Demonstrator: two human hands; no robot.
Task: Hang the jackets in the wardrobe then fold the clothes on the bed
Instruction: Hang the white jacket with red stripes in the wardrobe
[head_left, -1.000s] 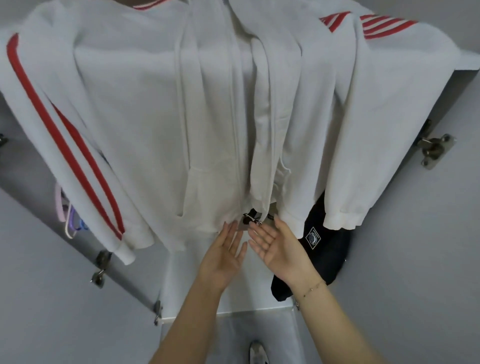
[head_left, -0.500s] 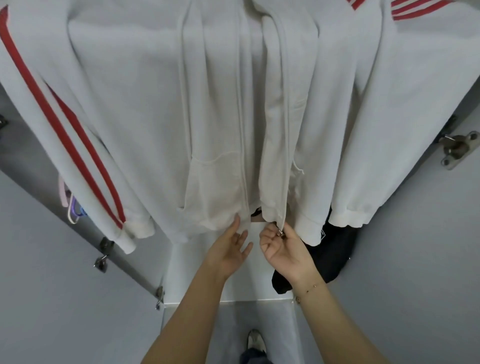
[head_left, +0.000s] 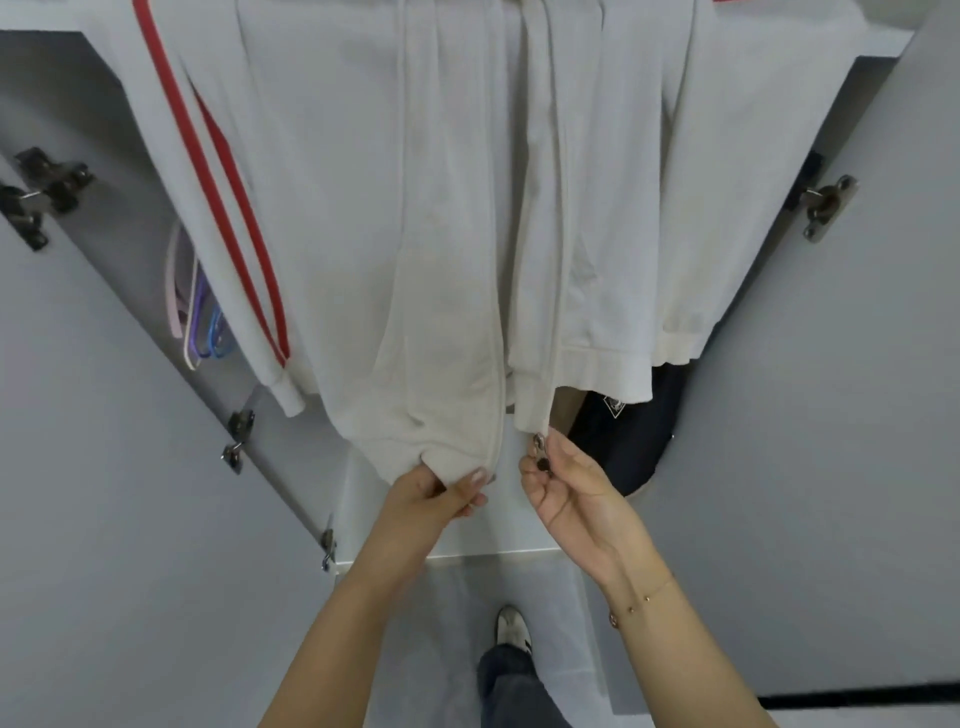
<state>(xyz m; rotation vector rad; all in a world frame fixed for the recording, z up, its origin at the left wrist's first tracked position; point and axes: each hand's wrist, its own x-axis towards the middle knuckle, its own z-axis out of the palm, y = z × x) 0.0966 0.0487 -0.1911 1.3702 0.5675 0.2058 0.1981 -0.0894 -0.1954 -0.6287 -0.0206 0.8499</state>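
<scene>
Where the head view looks down into the open wardrobe (head_left: 810, 364), a white zip-front jacket (head_left: 374, 218) hangs across the upper half of the frame, front unzipped, its two hems reaching to centre frame. Sleeve with two red stripes (head_left: 228, 228): upper left, cuff hanging free. Left hand (head_left: 439, 488): centre frame, fingers and thumb pinching the bottom corner of the jacket's left front panel. Right hand (head_left: 566, 483): just right of centre, fingertips gripping the metal zipper pull (head_left: 540, 451) at the foot of the right front panel; a thin bracelet (head_left: 641, 603) on the wrist. The two hands are near each other, not touching. Dark garment with a small white logo (head_left: 631, 436): right of centre, under the jacket hem. Pastel hangers (head_left: 195, 317): left, beside the striped sleeve. Door hinges (head_left: 826, 202): left and right edges. Shoe (head_left: 511, 626): bottom centre, on the floor.
</scene>
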